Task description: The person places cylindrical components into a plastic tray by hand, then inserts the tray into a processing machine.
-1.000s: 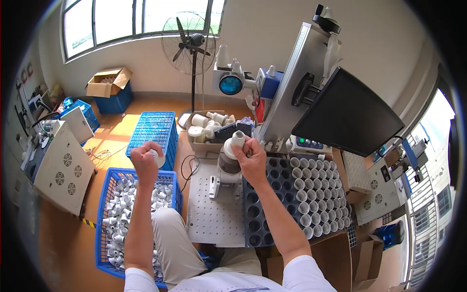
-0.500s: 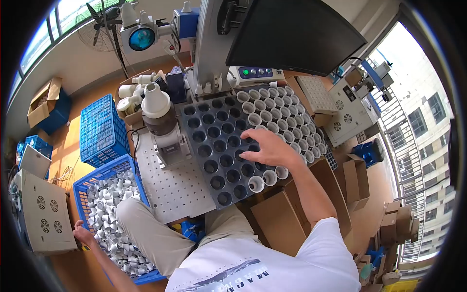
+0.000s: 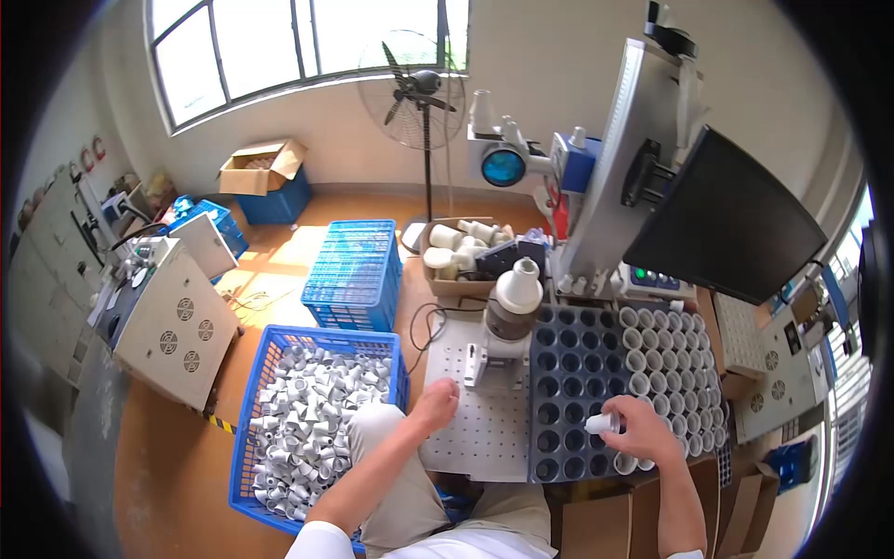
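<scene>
Sunny workshop w/ an orange floor, big windows and a standing fan at the back. I see a white holed plate in front of me, and a dark tray full of round holes next to it. My right hand is over the tray's near edge, fingers shut around a small white cap. The cap lies on its side, just above the tray holes. My left hand rests on the holed plate's left edge; fingers curled, and I can't tell if it holds anything.

A stand w/ a white piece on top sits on the plate, well apart from both hands. The tray's right side is packed w/ white cups. A black screen hangs over the far right. On my left, a blue crate holds lots of white parts, right by my knee. Another blue crate sits behind it, upside down I think. A white box w/ vents stands far left.
</scene>
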A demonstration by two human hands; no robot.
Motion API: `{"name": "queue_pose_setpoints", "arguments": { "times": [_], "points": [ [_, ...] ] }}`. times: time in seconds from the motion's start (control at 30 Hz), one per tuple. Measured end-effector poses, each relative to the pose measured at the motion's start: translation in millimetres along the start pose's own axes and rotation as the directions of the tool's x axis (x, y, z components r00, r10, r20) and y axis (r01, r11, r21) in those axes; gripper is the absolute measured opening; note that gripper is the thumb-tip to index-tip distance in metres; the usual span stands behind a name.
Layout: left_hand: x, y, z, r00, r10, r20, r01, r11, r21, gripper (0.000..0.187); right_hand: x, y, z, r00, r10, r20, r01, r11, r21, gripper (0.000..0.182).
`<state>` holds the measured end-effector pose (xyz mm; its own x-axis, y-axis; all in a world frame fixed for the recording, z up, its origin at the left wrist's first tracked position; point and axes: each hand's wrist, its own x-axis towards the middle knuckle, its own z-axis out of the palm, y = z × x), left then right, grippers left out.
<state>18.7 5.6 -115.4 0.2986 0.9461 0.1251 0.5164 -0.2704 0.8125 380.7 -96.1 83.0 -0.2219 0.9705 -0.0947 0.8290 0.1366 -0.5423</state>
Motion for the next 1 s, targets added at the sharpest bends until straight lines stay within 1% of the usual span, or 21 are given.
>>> {"name": "queue_pose_setpoints", "arguments": {
  "times": [0.03, 0.07, 0.1, 0.13, 0.17, 0.23, 0.27, 0.37, 0.4, 0.5, 0.53, 0.63, 0.73, 0.83, 0.93, 1.0],
  "points": [
    [-0.2, -16.1, 15.5, 0.997, 0.054, 0.046, -0.059, 0.991, 0.119, 0.012, 19.8, 1.1, 0.7, 0.997, 0.049, -0.057, -0.043, 0.994, 0.103, 0.033],
    [-0.2, -16.2, 18.4, 0.989, -0.003, 0.149, -0.029, 0.977, 0.213, 0.016, 40.9, 6.3, 6.7, 0.991, 0.048, -0.128, -0.032, 0.992, 0.126, 0.032],
    [-2.9, -8.0, 15.0, 0.978, -0.043, 0.206, -0.016, 0.961, 0.276, 0.016, 58.3, 10.0, 11.8, 0.976, 0.076, -0.202, -0.046, 0.987, 0.151, 0.031],
    [-5.9, -12.8, 15.4, 0.981, 0.064, 0.184, -0.113, 0.956, 0.272, 0.015, 76.8, 11.6, 18.3, 0.965, 0.131, -0.228, -0.087, 0.977, 0.193, 0.030],
    [-6.5, -19.0, 15.3, 0.983, 0.031, 0.180, -0.081, 0.957, 0.280, 0.015, 96.1, 25.2, 30.0, 0.946, 0.082, -0.313, -0.016, 0.978, 0.208, 0.030],
    [-9.4, -11.0, 10.1, 0.982, -0.029, 0.188, -0.027, 0.958, 0.287, 0.014, 133.5, 59.5, 61.0, 0.878, 0.012, -0.479, 0.111, 0.968, 0.227, 0.030],
    [-10.4, -9.3, 9.4, 0.986, -0.034, 0.162, -0.013, 0.960, 0.279, 0.014, 145.2, 65.3, 71.8, 0.862, 0.052, -0.505, 0.125, 0.943, 0.310, 0.032],
    [-12.1, -16.7, 16.0, 0.996, 0.042, 0.081, -0.062, 0.962, 0.268, 0.015, 160.7, 81.1, 98.4, 0.776, 0.078, -0.626, 0.183, 0.922, 0.342, 0.033],
    [-11.2, -16.3, 15.6, 0.997, 0.036, 0.075, -0.055, 0.962, 0.268, 0.015, 160.7, 80.4, 101.6, 0.760, 0.055, -0.648, 0.217, 0.918, 0.333, 0.036],
    [-8.5, -17.3, 18.2, 0.997, 0.016, 0.074, -0.036, 0.963, 0.268, 0.015, 156.9, 81.0, 102.1, 0.777, 0.061, -0.627, 0.203, 0.918, 0.341, 0.036],
    [-6.8, -19.7, 19.7, 0.997, 0.007, 0.079, -0.028, 0.963, 0.269, 0.015, 157.4, 84.9, 103.8, 0.767, 0.039, -0.640, 0.224, 0.919, 0.325, 0.037],
    [-6.8, -15.3, 17.9, 0.997, -0.005, 0.072, -0.016, 0.961, 0.277, 0.015, 159.0, 92.0, 106.5, 0.796, 0.108, -0.595, 0.213, 0.871, 0.443, 0.037],
    [-8.0, -13.1, 17.6, 0.998, -0.003, 0.059, -0.014, 0.961, 0.278, 0.015, 158.0, 89.1, 104.2, 0.812, 0.144, -0.566, 0.200, 0.842, 0.501, 0.037],
    [-7.6, -15.5, 19.2, 0.998, -0.004, 0.064, -0.014, 0.956, 0.292, 0.015, 153.5, 72.9, 98.1, 0.794, 0.122, -0.595, 0.239, 0.838, 0.491, 0.035],
    [-8.0, -16.1, 20.2, 0.998, 0.001, 0.063, -0.019, 0.957, 0.291, 0.014, 152.4, 73.4, 97.1, 0.802, 0.122, -0.585, 0.227, 0.842, 0.488, 0.036],
    [-8.6, -15.7, 20.1, 0.998, 0.005, 0.060, -0.022, 0.959, 0.282, 0.014, 153.4, 77.9, 97.9, 0.790, 0.093, -0.605, 0.222, 0.878, 0.424, 0.036]
  ]
}}
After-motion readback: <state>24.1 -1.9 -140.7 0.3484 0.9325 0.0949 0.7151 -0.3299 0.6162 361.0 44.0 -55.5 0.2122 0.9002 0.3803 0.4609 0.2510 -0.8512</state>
